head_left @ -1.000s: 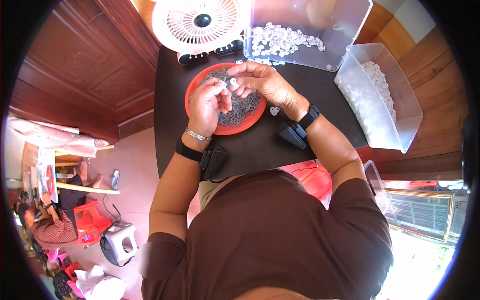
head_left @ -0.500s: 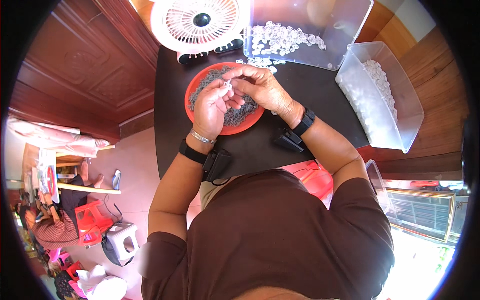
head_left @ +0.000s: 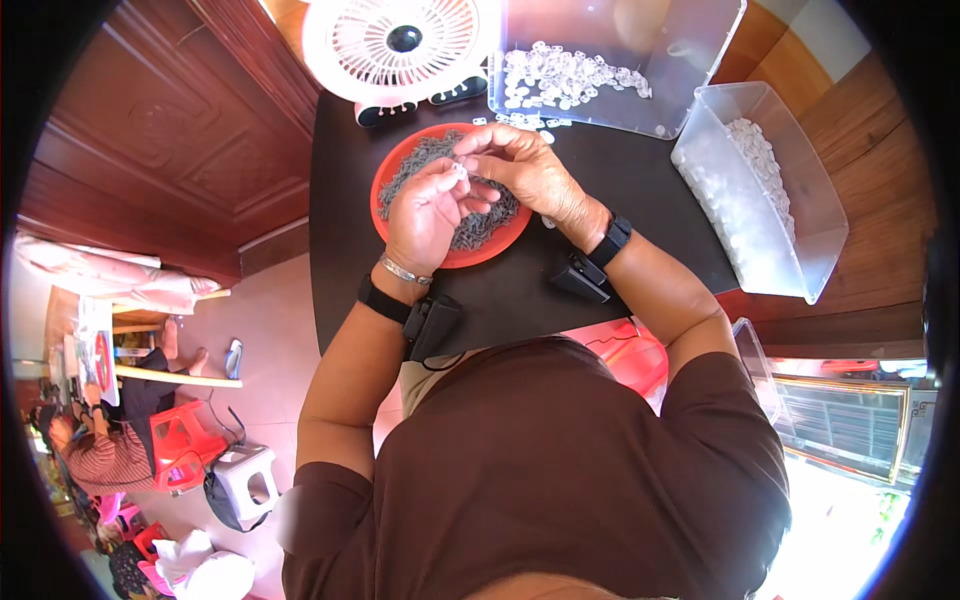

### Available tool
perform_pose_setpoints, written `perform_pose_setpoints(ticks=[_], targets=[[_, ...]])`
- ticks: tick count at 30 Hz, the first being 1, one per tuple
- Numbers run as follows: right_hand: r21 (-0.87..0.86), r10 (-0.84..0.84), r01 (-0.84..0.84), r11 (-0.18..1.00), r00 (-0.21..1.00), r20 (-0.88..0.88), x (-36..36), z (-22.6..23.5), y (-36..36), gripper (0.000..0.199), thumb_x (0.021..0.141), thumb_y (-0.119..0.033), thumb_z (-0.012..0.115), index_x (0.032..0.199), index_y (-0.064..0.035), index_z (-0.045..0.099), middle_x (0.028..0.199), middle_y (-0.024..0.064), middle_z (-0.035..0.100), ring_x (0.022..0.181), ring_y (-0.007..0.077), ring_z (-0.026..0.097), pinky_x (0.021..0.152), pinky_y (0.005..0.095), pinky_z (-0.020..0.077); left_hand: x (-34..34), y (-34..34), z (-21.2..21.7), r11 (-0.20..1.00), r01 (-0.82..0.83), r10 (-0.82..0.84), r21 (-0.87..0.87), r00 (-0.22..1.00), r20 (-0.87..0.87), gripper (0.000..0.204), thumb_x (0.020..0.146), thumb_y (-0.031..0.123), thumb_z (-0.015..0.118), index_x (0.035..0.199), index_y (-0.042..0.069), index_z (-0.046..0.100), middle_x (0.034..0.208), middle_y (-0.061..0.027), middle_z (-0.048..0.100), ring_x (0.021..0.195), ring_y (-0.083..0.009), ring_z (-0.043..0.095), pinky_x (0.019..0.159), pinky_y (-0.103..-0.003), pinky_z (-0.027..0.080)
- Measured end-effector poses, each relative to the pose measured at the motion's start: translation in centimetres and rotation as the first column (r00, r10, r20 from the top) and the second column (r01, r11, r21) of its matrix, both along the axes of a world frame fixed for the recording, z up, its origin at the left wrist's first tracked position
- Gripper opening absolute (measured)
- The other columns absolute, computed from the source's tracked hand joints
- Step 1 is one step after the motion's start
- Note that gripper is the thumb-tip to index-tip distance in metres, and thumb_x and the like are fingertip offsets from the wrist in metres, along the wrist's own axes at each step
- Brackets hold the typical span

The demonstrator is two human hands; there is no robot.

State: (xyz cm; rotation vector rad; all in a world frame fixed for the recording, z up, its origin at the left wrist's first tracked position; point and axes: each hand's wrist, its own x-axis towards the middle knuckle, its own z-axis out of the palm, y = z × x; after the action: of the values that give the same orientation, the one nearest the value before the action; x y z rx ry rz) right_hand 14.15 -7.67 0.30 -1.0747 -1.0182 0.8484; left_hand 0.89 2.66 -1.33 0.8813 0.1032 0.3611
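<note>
small piece: a tiny pale part [head_left: 462, 170] sits pinched where both hands meet, above the red bowl; too small to tell its shape or what it is.
left hand: left hand [head_left: 428, 208] hangs over the bowl's middle, fingers curled narrow, thumb and forefinger tip closed on the small piece; palm side hidden.
right hand: right hand [head_left: 515, 172] is over the bowl's upper right part, fingers bent in tight and touching the left fingertips; cannot tell if it grips the small piece or only steadies it.
red bowl: round red bowl [head_left: 392, 182] on the black table [head_left: 620, 190], partly covered by both hands.
grey bits: a heap of small dark grey bits [head_left: 480, 225] fills the bowl; single pieces can't be made out.
wrists: black bands with small black boxes on both wrists, plus a silver bangle [head_left: 404, 270] on the left.
clear tray: clear tray [head_left: 690, 50] at the table's far side, holds scattered white ring-like parts [head_left: 565, 78]; top edge cut off by the frame.
clear bin: clear bin [head_left: 800, 230] to the right, white parts piled inside, blurry through the wall.
fan: white fan [head_left: 400, 45] just behind the bowl, top cut off.
loose parts: a few white bits [head_left: 520, 120] lie on the table between tray and bowl.
</note>
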Motion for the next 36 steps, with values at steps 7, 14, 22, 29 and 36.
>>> perform_pose_setpoints(ticks=[7, 14, 22, 29, 36], targets=[[0.059, 0.029, -0.032, 0.998, 0.998, 0.062, -0.7, 0.4, 0.1, 0.013, 0.088, 0.001, 0.056, 0.099, -0.0006, 0.063, 0.082, 0.0033, 0.064, 0.064, 0.0064, 0.054, 0.060, 0.0220, 0.0482, 0.0, 0.4, -0.4, 0.997, 0.026, -0.020, -0.077, 0.997, 0.080, 0.016, 0.087, 0.017, 0.048, 0.081, 0.004, 0.054, 0.081, -0.0060, 0.058, 0.078, -0.0238, 0.060, 0.072, -0.033, 0.047], [-0.046, -0.163, 0.194, 0.980, 0.910, 0.381, 0.2, 0.9, -0.4, 0.012, 0.085, -0.006, 0.062, 0.096, -0.0018, 0.062, 0.084, 0.0015, 0.063, 0.075, 0.0070, 0.058, 0.071, 0.0223, 0.0479, -0.4, 0.4, 0.6, 0.992, -0.113, 0.114, 0.055, 0.993, -0.018, 0.015, 0.087, 0.014, 0.048, 0.078, 0.004, 0.053, 0.081, -0.0088, 0.060, 0.071, -0.0194, 0.059, 0.066, -0.029, 0.045], [-0.133, -0.068, 0.074, 0.988, 0.997, 0.043, 1.3, 0.4, 0.0, 0.019, 0.083, -0.009, 0.065, 0.099, -0.0003, 0.060, 0.083, 0.0029, 0.064, 0.075, 0.0084, 0.059, 0.073, 0.0219, 0.0475, -0.4, 0.1, 0.8, 0.970, -0.161, 0.175, 0.185, 0.982, -0.065, 0.015, 0.086, 0.016, 0.050, 0.079, 0.004, 0.056, 0.076, -0.0058, 0.060, 0.064, -0.0151, 0.057, 0.060, -0.025, 0.043], [-0.121, -0.075, 0.068, 0.990, 0.996, -0.057, 1.5, 0.7, -0.1, 0.017, 0.084, -0.008, 0.064, 0.098, 0.0005, 0.062, 0.084, 0.0048, 0.066, 0.075, 0.0091, 0.059, 0.071, 0.0222, 0.0478, -0.3, -0.6, 0.9, 0.883, -0.262, 0.352, 0.390, 0.919, -0.180, 0.019, 0.085, 0.015, 0.053, 0.070, 0.004, 0.056, 0.063, -0.0008, 0.056, 0.050, -0.0082, 0.051, 0.045, -0.020, 0.037], [-0.090, -0.058, 0.060, 0.994, 0.998, 0.026, 1.2, 0.5, -0.1, 0.016, 0.083, -0.008, 0.064, 0.098, -0.0003, 0.064, 0.083, 0.0031, 0.065, 0.076, 0.0085, 0.058, 0.072, 0.0232, 0.0476, -0.3, -0.9, 1.0, 0.863, -0.253, 0.358, 0.436, 0.917, -0.176, 0.017, 0.084, 0.014, 0.055, 0.070, 0.004, 0.057, 0.059, -0.0001, 0.052, 0.046, -0.0074, 0.047, 0.043, -0.020, 0.035]])
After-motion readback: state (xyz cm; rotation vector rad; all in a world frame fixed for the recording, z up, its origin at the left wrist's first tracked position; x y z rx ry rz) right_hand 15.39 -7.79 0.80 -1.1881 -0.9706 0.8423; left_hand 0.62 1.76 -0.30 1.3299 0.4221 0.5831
